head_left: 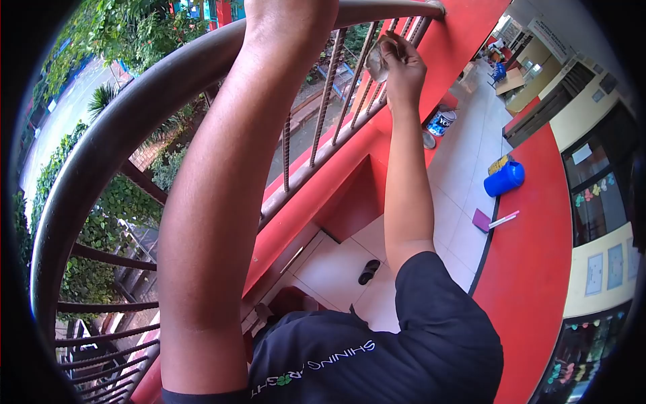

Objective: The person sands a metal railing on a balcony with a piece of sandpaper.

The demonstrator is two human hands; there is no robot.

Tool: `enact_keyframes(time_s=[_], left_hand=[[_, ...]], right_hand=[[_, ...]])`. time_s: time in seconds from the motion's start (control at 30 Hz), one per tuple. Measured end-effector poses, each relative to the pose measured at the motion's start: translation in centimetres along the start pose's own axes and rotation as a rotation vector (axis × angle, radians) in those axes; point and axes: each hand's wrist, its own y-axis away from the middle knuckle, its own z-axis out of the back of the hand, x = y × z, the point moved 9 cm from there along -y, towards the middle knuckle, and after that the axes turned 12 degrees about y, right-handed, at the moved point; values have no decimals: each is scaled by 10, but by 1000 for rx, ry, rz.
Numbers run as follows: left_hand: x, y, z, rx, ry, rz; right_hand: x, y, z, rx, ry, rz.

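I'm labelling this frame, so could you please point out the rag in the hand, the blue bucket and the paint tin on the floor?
Rag (377,62), head view, on the crumpled cloth beside the fingers.
Blue bucket (505,179), head view, on its side wall.
Paint tin (442,123), head view, on its printed side.

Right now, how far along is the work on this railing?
Hard to call anything done: the brown metal railing bars look evenly dull. In hand: the right hand presses a crumpled grey pad against one bar. Remaining: seemingly the other bars; the blue-and-white tin waits on the floor.
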Motion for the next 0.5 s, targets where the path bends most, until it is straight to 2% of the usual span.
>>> enact_keyframes(time_s=[0.07,0.27,0.37,0.43,0.5], left_hand=[[-5,5,7,-55,-6,-20],[5,-2,-7,62,35,31],[6,-2,-13,59,-6,16],[5,-3,-12,61,-4,14],[3,0,-11,62,-2,12]], right_hand=[[18,-21,-15,22,1,94],[-40,-9,-7,-24,33,35],[-68,9,0,-5,3,-6],[-82,18,8,-14,101,-70],[-82,21,10,-83,16,-22]])
